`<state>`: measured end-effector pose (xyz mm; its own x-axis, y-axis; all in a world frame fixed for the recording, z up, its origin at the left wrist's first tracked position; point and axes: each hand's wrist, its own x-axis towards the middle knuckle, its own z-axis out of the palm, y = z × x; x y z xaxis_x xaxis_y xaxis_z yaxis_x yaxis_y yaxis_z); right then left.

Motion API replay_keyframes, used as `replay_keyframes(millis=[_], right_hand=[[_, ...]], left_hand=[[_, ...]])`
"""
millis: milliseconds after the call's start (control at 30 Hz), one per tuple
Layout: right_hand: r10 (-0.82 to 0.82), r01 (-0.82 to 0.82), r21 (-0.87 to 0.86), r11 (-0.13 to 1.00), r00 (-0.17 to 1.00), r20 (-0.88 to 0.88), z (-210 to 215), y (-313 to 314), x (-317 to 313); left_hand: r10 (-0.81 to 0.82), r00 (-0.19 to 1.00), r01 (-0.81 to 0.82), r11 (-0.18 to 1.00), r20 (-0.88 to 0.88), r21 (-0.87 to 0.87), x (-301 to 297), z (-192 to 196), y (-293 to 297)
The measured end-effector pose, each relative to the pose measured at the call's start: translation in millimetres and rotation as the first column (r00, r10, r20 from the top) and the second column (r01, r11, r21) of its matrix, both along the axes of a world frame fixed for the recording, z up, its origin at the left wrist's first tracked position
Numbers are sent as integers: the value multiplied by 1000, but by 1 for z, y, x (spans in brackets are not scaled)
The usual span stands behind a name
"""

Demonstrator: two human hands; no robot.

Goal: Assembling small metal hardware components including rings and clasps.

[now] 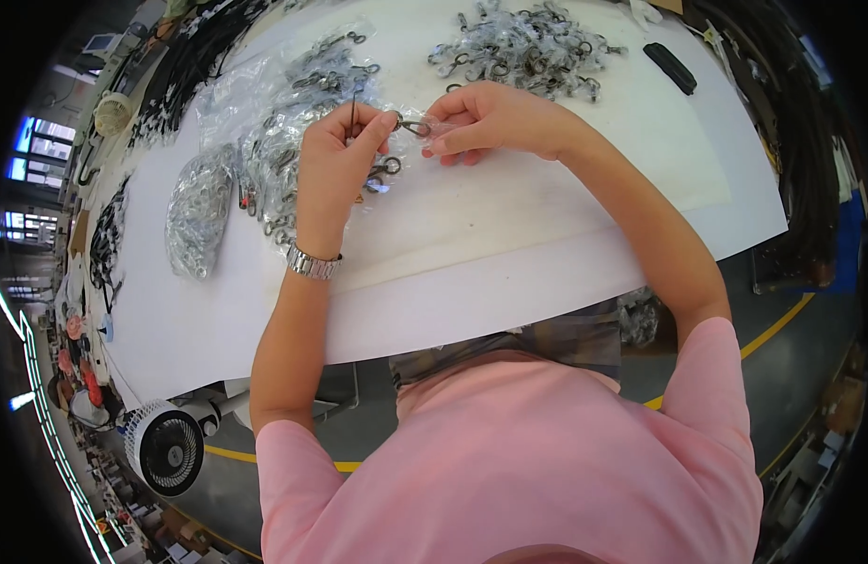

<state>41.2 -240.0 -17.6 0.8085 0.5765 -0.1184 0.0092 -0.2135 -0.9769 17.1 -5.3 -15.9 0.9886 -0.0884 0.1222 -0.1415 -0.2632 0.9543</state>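
A worker in a pink top bends over a white table [509, 282], both hands meeting near the center-top of the sheet. The left hand [332, 164], steel watch [313, 263] on the wrist, has its grip pinched shut on a thin dark pin [353, 108] held upright. At 3 o'clock from it, touching fingertips, the right hand [495, 120] has its grip clamped on a small metal clasp [411, 125] sitting partly inside a clear plastic sleeve [432, 128]. Loose clasps in torn bags [298, 89] spread to 9 & 11 o'clock of the hands; a separate pile of bagged clasps [523, 47] lies at 1 o'clock, w/ a black oblong case [670, 68] farther right. A white fan [167, 446] stands on the floor at 7 o'clock. To do this well, by my read: keep the clasp's ring end steady btwn thumb & forefinger, hold the sleeve mouth taut, and work close over the table so a dropped part lands w/in reach.
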Motion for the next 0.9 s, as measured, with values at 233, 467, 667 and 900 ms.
replay_keyframes(millis=[233, 467, 667, 900], right_hand=[[158, -138, 196, 971, 983, -91, -19, 17, 2], [208, -136, 296, 945, 951, -229, -8, 2, -5], [157, -108, 203, 973, 957, -245, -18, 5, -2], [129, -119, 83, 989, 984, -122, 2, 4, -1]], left_hand=[[-89, 995, 94, 991, -55, 96, -11, 8, -1], [-276, 923, 240, 958, -268, -158, -9, 2, 3], [-203, 960, 232, 962, -194, 145, -12, 7, -5], [-270, 962, 257, 939, 26, 228, -8, 5, 1]])
